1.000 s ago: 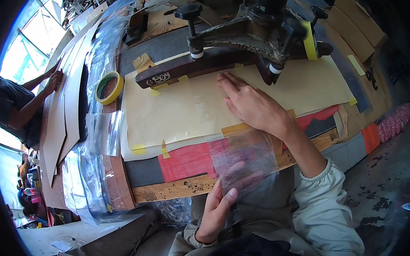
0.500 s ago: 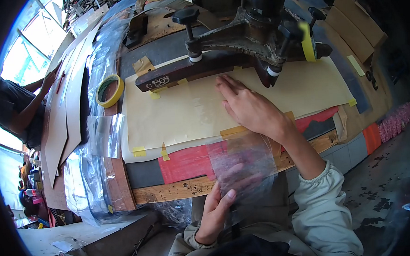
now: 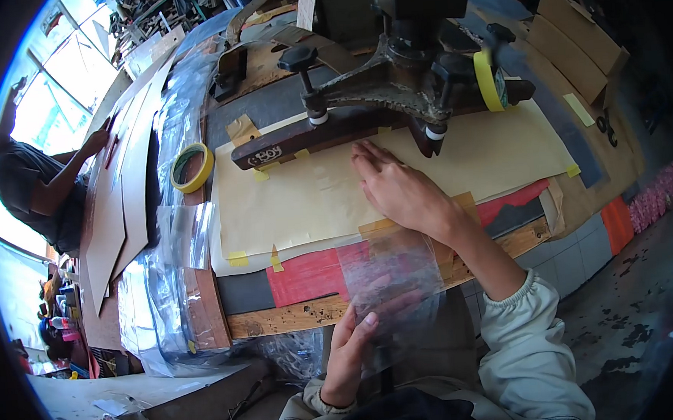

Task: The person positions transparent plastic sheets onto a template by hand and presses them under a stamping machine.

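Note:
My right hand [image 3: 410,192] lies flat, fingers stretched, on a cream sheet [image 3: 283,213] taped with small yellow strips. Its fingertips are near the dark bar [image 3: 310,135] of a metal clamp-like press [image 3: 379,82], which rests along the sheet. Below, at the worktable's front edge, my left hand [image 3: 348,354] grips a clear plastic sheet [image 3: 391,264], thumb in front and fingers showing through behind it. The plastic overlaps a red sheet [image 3: 302,279] and brown tape [image 3: 383,227] under my right wrist.
A yellow tape roll [image 3: 208,169] lies left of the cream sheet; another tape roll [image 3: 486,80] hangs on the press. Clear wrap [image 3: 154,295] and board pieces [image 3: 110,245] cover the left side. Another person [image 3: 34,180] stands there. Scissors [image 3: 606,130] and folded cardboard [image 3: 575,45] are at right.
The view has shifted slightly, so the table appears a little lower and further right. Both hands keep nearly the same places on the sheet and the plastic. The other person appears more upright.

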A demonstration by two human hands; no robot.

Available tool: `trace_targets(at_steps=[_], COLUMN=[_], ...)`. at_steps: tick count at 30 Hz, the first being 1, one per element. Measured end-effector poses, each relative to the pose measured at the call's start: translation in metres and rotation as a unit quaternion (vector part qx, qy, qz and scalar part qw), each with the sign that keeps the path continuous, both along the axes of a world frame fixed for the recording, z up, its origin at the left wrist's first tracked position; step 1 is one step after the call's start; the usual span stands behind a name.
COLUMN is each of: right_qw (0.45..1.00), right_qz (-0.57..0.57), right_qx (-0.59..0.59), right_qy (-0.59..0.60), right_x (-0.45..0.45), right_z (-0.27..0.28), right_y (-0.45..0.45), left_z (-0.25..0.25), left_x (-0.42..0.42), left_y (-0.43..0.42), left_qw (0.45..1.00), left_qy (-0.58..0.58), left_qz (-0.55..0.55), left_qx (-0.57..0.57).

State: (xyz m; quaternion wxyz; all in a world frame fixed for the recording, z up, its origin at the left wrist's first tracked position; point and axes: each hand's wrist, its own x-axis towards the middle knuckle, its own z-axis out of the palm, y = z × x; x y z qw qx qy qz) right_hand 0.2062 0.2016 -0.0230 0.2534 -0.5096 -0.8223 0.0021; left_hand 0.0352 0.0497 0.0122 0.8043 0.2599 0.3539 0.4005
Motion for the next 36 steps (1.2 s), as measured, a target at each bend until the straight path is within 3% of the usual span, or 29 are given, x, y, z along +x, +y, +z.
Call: trace_targets(at_steps=[10,13,16,19,22,25,27,31,34,36], right_qw=[0.998,0.998,0.999,0.999,0.973,0.97,0.985,0.989,0.956,0.948], right_qz=[0.013,-0.003,-0.007,-0.024,-0.008,-0.024,-0.061,-0.085,-0.115,-0.114], right_qx=[0.06,-0.003,0.032,-0.043,-0.23,-0.242,-0.159,-0.01,0.058,0.027], right_qy=[0.004,0.056,0.003,0.016,-0.014,0.012,0.024,0.118,0.262,0.295], right_x=[0.001,-0.003,-0.002,-0.001,0.006,0.007,0.002,-0.011,-0.007,-0.007], right_z=[-0.006,0.009,0.021,0.024,0.047,0.054,0.057,0.045,0.022,0.02], right_y=[0.001,-0.007,-0.01,-0.013,-0.024,-0.038,-0.059,-0.106,-0.117,-0.117], left_z=[-0.004,0.002,0.003,-0.005,-0.005,-0.003,-0.014,-0.032,-0.031,-0.042], left_x=[-0.003,0.001,0.001,0.002,-0.001,-0.001,0.002,0.0,-0.007,-0.006], left_y=[-0.001,-0.001,-0.001,-0.001,-0.003,-0.002,-0.003,-0.006,-0.002,-0.001], left_qw=[1.0,1.0,0.999,1.0,1.0,0.999,0.997,0.998,0.996,0.995], left_qy=[0.0,0.013,0.025,0.003,-0.021,-0.046,-0.08,0.025,0.027,0.022], left_qz=[-0.004,0.011,0.011,0.014,0.01,0.014,0.021,0.024,-0.039,-0.031], left_qx=[0.023,0.019,0.018,0.027,0.014,-0.003,0.004,0.049,0.08,0.094])
